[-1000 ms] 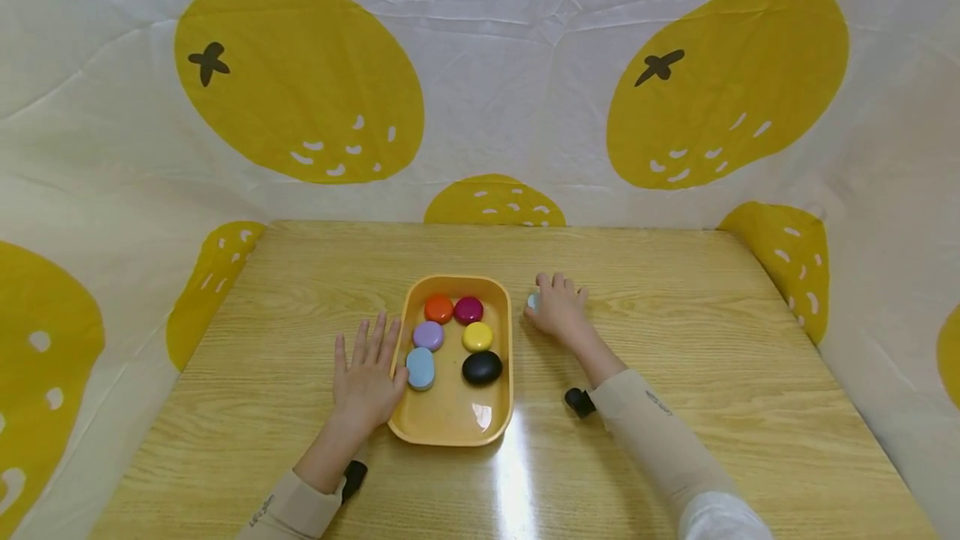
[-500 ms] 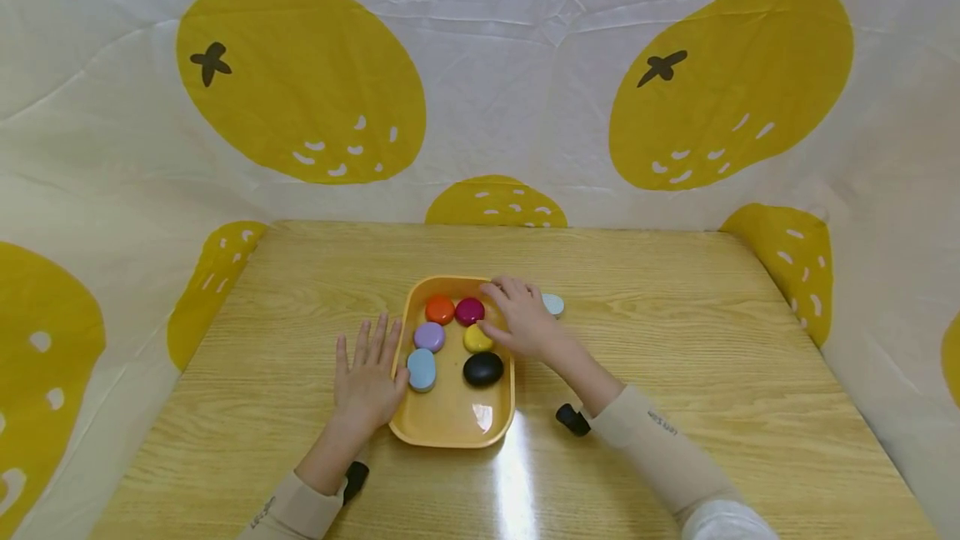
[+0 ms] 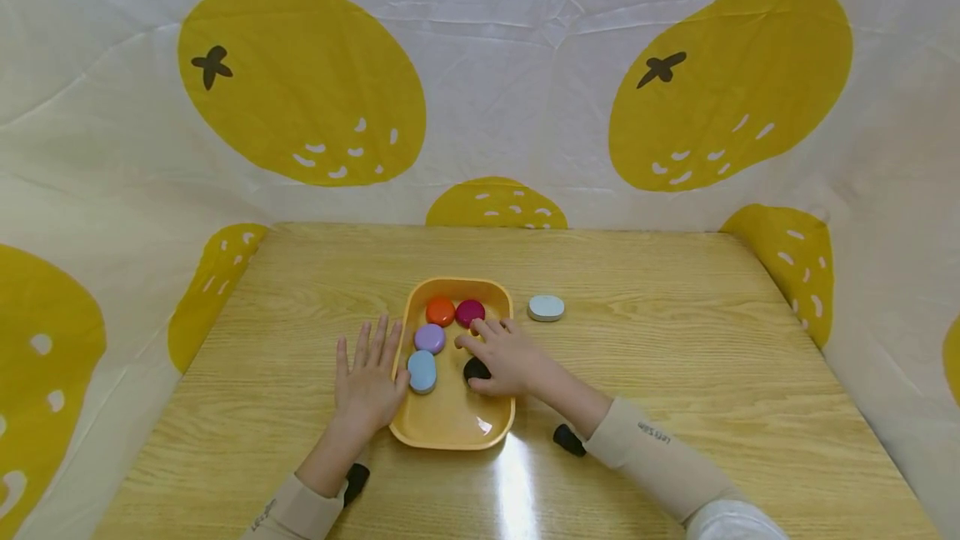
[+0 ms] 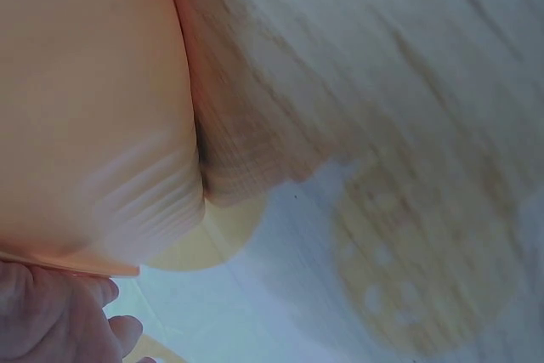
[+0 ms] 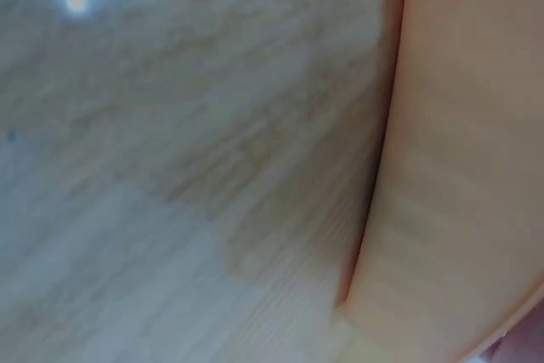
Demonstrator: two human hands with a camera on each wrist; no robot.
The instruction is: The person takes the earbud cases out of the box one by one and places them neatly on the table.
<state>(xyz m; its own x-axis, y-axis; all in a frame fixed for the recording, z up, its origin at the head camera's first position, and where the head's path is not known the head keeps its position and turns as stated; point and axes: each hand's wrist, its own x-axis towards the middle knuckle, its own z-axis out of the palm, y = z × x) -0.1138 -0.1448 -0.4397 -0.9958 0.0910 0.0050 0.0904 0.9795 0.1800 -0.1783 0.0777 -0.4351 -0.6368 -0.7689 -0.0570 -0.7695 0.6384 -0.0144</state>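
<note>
A yellow-orange tray holds several smooth, rounded pebble-like pieces. Down its left side lie an orange piece, a purple piece and a light blue oval piece; a magenta piece is at the back right. My left hand rests with straight, spread fingers along the tray's left rim, thumb over the edge. My right hand reaches into the tray from the right, fingers spread over a black oval piece, partly covered. The yellow piece is hidden under this hand.
A pale blue oval piece lies on the wooden table, right of the tray. A white cloth printed with yellow fruit hangs behind the table and along its sides. Both wrists carry beige bands with black mounts.
My right hand let go of the pale blue piece on the table, crossed the tray's right rim, and came toward the front over the yellow and black pieces. My left hand stays put.
</note>
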